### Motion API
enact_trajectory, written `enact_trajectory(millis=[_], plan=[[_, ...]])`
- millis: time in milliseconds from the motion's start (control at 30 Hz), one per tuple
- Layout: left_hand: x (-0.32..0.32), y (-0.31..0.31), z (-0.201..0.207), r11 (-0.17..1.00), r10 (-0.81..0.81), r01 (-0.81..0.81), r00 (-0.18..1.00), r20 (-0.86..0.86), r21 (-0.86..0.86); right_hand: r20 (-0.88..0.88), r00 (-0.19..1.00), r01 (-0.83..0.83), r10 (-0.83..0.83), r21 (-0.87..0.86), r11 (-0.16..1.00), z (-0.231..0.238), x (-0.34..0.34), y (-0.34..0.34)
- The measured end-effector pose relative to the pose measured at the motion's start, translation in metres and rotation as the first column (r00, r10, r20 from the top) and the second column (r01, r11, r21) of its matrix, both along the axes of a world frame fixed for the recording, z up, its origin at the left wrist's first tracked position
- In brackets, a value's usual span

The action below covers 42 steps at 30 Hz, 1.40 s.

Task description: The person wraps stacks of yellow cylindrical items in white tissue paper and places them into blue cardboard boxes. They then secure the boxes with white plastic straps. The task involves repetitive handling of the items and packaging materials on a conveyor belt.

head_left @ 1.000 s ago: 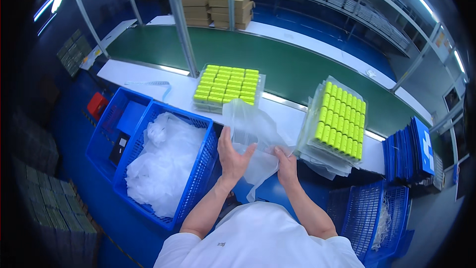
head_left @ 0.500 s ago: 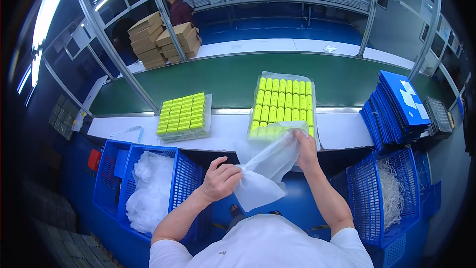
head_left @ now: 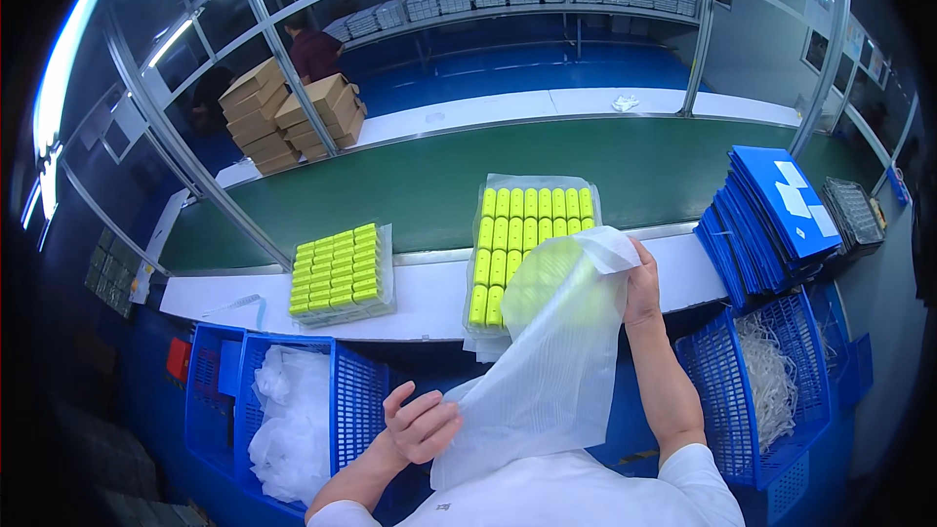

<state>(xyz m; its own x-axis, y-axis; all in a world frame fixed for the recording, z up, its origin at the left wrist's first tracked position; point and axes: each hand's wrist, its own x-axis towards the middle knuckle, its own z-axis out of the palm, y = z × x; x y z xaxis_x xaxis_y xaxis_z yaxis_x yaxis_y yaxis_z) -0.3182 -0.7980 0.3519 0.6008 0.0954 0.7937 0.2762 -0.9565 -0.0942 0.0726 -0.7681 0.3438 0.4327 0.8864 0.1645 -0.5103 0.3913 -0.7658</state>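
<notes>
A thin, translucent white plastic bag [head_left: 556,356] is stretched slantwise before my chest. My right hand [head_left: 641,283] grips its upper right corner, where the edge folds over. At the lower left edge of the bag, the curled fingers of my left hand [head_left: 422,422] hold on to it; the thumb is hidden. Behind the bag, a large tray of bright yellow-green cylindrical pieces [head_left: 502,234] lies on the white bench, its lower right part veiled by the plastic. Further left is a smaller clear tray with yellow-green blocks [head_left: 335,271] in rows.
A blue crate [head_left: 356,410] at the left holds crumpled white plastic. Another blue crate [head_left: 712,390], at the right, contains pale stringy strips. Blue folders [head_left: 771,215] are stacked on the bench's right end. Beyond the green conveyor belt [head_left: 410,181] are cardboard boxes [head_left: 259,112] and a person [head_left: 314,54].
The bag, gathered half a second ago, is now spread wider and nearer my body. My right hand has shifted right, my left hand down. The whole view has tilted slightly.
</notes>
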Motion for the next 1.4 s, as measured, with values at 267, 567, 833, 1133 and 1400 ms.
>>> enact_trajectory(millis=[267, 567, 833, 1133, 1400], plan=[[0.053, 0.12, -0.039, 0.981, -0.009, -0.04, 0.969, -0.246, -0.192, 0.334, 0.936, 0.218, -0.116, -0.288, 0.933, -0.055, 0.078, 0.103], [0.022, 0.225, -0.067, 0.715, 0.022, 0.039, 0.997, 0.078, -0.698, 0.682, 0.731, 0.502, -0.005, -0.533, 0.681, -0.082, 0.078, 0.16], [0.134, 0.242, 0.002, 0.711, -0.413, 0.152, 0.88, -0.233, -0.687, 0.834, 0.534, 0.608, 0.138, -0.493, 0.622, -0.09, 0.102, 0.179], [0.193, 0.216, -0.077, 0.905, -0.25, -0.062, 0.723, -0.644, -0.421, 0.826, 0.47, 0.629, 0.311, -0.561, 0.538, -0.074, 0.124, 0.19], [0.191, 0.208, -0.077, 0.918, -0.217, -0.071, 0.732, -0.646, -0.389, 0.954, 0.252, 0.778, 0.162, -0.299, 0.553, -0.056, 0.115, 0.216]])
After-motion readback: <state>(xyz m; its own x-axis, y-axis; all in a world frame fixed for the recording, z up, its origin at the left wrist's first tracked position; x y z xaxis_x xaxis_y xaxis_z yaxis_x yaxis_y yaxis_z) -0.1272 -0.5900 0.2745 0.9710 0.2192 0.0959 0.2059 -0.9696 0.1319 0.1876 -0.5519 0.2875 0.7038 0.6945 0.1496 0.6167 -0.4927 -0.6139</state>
